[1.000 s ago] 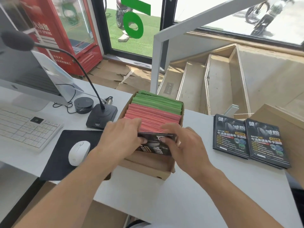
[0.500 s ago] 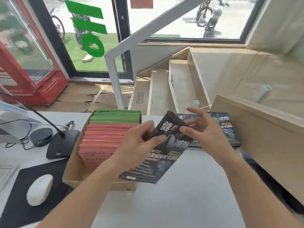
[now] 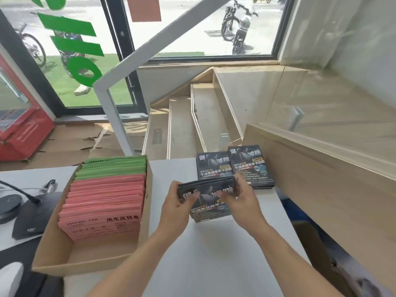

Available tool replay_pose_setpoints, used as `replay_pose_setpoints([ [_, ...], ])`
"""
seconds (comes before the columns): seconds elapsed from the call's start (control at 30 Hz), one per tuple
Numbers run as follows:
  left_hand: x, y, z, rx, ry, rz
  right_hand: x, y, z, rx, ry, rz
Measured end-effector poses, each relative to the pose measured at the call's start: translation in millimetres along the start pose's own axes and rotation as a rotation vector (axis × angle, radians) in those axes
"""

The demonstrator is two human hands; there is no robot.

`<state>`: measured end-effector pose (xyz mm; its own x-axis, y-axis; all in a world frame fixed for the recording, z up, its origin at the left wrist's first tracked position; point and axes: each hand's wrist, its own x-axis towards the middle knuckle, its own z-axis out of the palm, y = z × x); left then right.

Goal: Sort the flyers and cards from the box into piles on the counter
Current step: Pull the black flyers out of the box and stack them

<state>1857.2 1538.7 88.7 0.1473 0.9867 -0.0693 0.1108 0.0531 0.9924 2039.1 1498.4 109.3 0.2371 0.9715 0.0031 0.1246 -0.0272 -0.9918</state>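
Inside box (image 3: 144, 221), pink cards (image 3: 102, 202), green cards (image 3: 115, 168)

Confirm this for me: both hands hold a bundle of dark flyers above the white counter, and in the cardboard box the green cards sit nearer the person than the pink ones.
One thing is wrong. In the head view the pink cards sit nearer the person in the cardboard box; the green cards are at the far end. The rest holds: the left hand and right hand hold the bundle of dark flyers above the white counter.
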Motion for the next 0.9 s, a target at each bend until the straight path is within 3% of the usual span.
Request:
replay_pose_setpoints([
  [0.13, -2, -8, 8, 0.034, -0.037, 0.028, -3, 6, -12, -0.037, -0.019, 0.037],
  [0.23, -6, -9, 15, 0.094, -0.025, 0.131, -7, 12, -18, -0.121, 0.053, 0.023],
  [0.43, 0, -15, 12, 0.436, -0.124, 0.459, -10, 31, -28, -0.419, 0.019, -0.223],
  [0.9, 7, -21, 20, 0.520, -0.020, 0.485, 1, 43, -33, -0.457, -0.013, -0.250],
])
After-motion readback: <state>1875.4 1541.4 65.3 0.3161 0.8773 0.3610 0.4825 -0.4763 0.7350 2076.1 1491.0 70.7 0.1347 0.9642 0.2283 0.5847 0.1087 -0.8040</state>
